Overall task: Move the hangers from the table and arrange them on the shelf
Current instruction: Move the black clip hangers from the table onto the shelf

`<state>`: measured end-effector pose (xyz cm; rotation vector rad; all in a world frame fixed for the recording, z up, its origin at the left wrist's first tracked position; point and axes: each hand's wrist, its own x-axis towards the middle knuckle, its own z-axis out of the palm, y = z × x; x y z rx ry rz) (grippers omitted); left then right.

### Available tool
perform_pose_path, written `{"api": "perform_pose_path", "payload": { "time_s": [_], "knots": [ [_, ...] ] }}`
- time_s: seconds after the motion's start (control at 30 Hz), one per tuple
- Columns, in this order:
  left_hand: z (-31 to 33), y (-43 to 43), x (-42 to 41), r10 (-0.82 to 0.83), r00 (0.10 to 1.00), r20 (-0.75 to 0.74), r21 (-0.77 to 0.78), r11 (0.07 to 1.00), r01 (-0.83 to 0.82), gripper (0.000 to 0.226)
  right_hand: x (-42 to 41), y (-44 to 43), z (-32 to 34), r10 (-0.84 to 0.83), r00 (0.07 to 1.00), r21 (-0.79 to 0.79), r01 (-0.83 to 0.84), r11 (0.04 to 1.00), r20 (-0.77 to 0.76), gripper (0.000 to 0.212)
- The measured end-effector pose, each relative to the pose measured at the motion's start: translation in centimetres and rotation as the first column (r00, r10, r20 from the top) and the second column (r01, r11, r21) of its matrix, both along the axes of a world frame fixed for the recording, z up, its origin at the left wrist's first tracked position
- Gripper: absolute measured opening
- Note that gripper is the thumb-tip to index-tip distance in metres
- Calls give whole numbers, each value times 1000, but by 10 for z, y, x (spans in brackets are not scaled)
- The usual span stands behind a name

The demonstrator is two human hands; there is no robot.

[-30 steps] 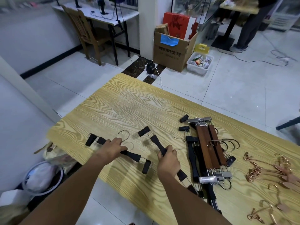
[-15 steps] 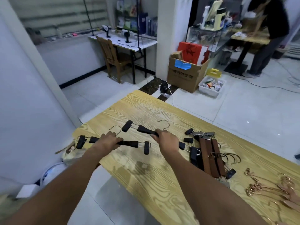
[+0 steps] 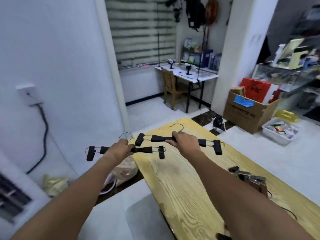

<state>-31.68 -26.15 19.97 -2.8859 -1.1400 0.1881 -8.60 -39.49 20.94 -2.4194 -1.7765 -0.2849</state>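
- Gripping the bar of a black clip hanger (image 3: 142, 150), the left hand (image 3: 121, 148) holds it in the air over the left edge of the bench (image 3: 181, 184), with the hook up and the clips hanging down.
- The right hand (image 3: 183, 142) is curled round the bar of a second clip hanger (image 3: 159, 138), held above the bench's far end, just beyond the first. I cannot tell whether the two touch.
- The bench is a long top of pale yellow wood with bold grain.
- Near its right edge lies a stack of hangers (image 3: 251, 178) in brown wood and metal, partly hidden by the right forearm.
- Filled bags (image 3: 124, 172) sit on the floor beside the bench's left edge.
- The floor (image 3: 259, 153) is white tile with a dark strip near the pillar (image 3: 230, 58).
- A black cable (image 3: 44, 132) hangs down the white wall on the left.
- Beyond, a striped blind (image 3: 142, 32) hangs above a white desk (image 3: 199, 76) with a wooden chair (image 3: 171, 85) at it.
- To the right stand an open cardboard box (image 3: 247, 115) and a white bin (image 3: 280, 131).
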Motion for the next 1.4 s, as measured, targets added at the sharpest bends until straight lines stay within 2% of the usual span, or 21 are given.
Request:
{"api": "perform_pose_path", "payload": {
  "time_s": [0.3, 0.5, 0.6, 0.73, 0.9, 1.03, 1.33, 1.4],
  "knots": [
    [41, -4, -119, 217, 976, 24, 59, 974, -218, 35, -89, 51, 29, 269, 963, 91, -270, 958, 27, 47],
    [53, -20, -194, 377, 925, 46, 76, 922, -380, 35, -158, 72, 44, 371, 928, 147, -371, 917, 28, 49],
    [63, -34, -229, 462, 883, 83, 57, 882, -467, 36, -196, 75, 49, 467, 884, 194, -459, 867, 9, 47],
    [69, -62, -278, 591, 789, 167, 21, 798, -603, 37, -253, 72, 53, 594, 805, 204, -581, 788, 0, 45],
    [61, -106, -364, 713, 633, 302, -117, 686, -718, 36, -339, 55, 57, 713, 701, 205, -700, 684, 14, 45],
    [41, -136, -452, 796, 533, 289, -171, 590, -789, 33, -408, 34, 58, 784, 619, 223, -770, 598, 38, 48],
    [52, -269, -526, 866, 240, 439, -271, 382, -884, 31, -545, -22, 51, 925, 378, 226, -906, 358, 49, 48],
    [49, -295, -543, 873, 225, 433, -253, 357, -899, 29, -571, -33, 48, 948, 316, 224, -927, 302, 31, 49]
  ]
}}
